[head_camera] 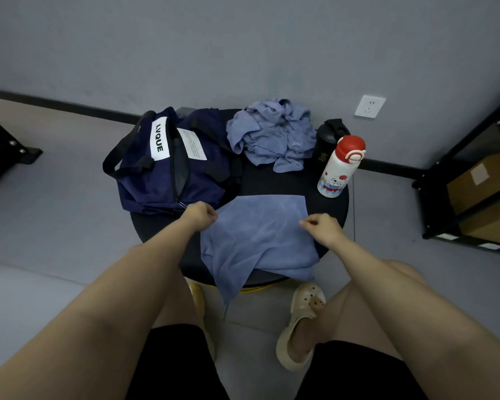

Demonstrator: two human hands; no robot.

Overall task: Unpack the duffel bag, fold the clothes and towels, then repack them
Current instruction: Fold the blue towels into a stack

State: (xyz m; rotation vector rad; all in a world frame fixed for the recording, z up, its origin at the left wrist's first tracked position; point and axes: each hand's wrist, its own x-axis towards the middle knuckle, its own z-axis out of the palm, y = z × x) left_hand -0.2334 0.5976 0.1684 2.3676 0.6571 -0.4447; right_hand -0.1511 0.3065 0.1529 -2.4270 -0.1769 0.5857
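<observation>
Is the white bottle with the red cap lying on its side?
No, the white bottle stands upright on the round table, right of the spread towel.

"LVQUE" stands in bold black capitals on a white patch on the navy duffel bag (168,168). A second white label (191,143) beside the zip carries small print too fine to read. The black bottle (326,145) shows a gold mark, possibly "JD".

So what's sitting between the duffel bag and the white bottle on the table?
In the head view, bare black tabletop lies between the duffel and the white bottle; the crumpled blue pile sits just behind that line, the spread towel just in front.
</observation>
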